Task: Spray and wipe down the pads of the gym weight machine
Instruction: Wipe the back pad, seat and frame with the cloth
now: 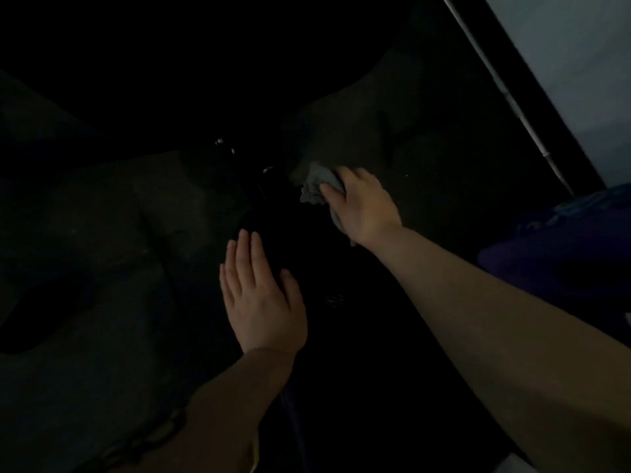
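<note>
The scene is very dark. My right hand [362,203] is shut on a crumpled grey cloth [316,186] and presses it against the lower left edge of a dark pad [392,138] of the machine. My left hand [261,295] lies flat, fingers together and extended, on a black surface below and left of the cloth; it holds nothing. Another dark pad [102,216] lies to the left. No spray bottle is visible.
Shiny black metal parts [239,165] of the machine sit between the two pads. A thin metal bar [505,87] runs diagonally at the upper right beside a pale wall [580,63]. A dark blue object [563,254] lies at the right edge.
</note>
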Demonstrator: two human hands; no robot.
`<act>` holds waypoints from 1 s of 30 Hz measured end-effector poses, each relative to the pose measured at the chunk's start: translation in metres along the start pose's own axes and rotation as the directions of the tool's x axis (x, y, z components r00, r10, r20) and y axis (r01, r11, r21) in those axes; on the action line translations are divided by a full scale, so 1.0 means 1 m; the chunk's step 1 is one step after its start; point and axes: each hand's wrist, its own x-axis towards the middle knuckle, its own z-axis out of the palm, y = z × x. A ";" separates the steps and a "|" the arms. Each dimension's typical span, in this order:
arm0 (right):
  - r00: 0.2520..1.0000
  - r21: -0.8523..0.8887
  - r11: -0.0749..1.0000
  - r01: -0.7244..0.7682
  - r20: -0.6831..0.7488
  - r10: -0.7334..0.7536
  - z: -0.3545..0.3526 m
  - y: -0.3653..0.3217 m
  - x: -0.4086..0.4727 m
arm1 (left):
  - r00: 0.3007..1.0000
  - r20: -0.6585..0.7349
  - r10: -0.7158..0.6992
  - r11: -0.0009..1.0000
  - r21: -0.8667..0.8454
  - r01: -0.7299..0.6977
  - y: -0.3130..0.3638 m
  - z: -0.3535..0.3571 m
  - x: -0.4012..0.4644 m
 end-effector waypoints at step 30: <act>0.353 0.718 0.313 -0.622 -0.099 0.930 0.026 0.102 -0.294 | 0.820 0.404 0.405 0.864 0.125 -0.488 0.037 -0.006 -0.075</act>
